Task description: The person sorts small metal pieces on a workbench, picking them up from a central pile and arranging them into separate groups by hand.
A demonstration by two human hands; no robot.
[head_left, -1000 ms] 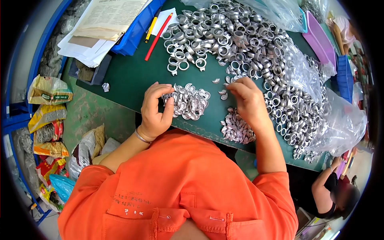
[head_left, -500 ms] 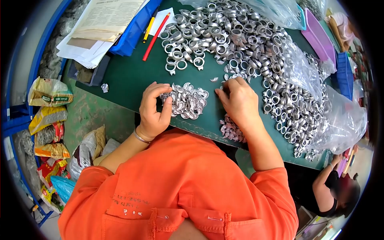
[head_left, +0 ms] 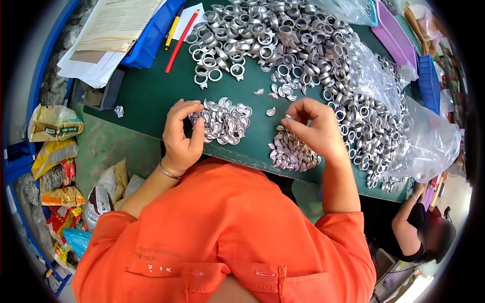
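Note:
My left hand (head_left: 183,135) rests at the left edge of a pile of small silvery leaf-shaped metal pieces (head_left: 225,123). Its thumb and fingers are curved and apart, and nothing shows between them. Over a second, slightly pinkish pile of leaf-shaped pieces (head_left: 290,154), my right hand (head_left: 319,129) pinches one small metal piece (head_left: 288,116) between thumb and forefinger; only a bright edge of it shows. A single leaf-shaped piece (head_left: 271,111) lies on the green tabletop just left of those fingertips. Several more loose leaf-shaped pieces (head_left: 285,87) lie beyond.
A large heap of metal rings (head_left: 283,35) covers the table's far and right side, partly under clear plastic bags (head_left: 422,136). A red pen (head_left: 182,41), a yellow marker (head_left: 174,26) and a blue tray (head_left: 146,48) are at far left. Another person (head_left: 411,227) sits at right.
My right hand has lifted and shifted right, uncovering the pinkish pile and a single piece on the table. My left hand stays beside its pile. The whole view has shifted slightly.

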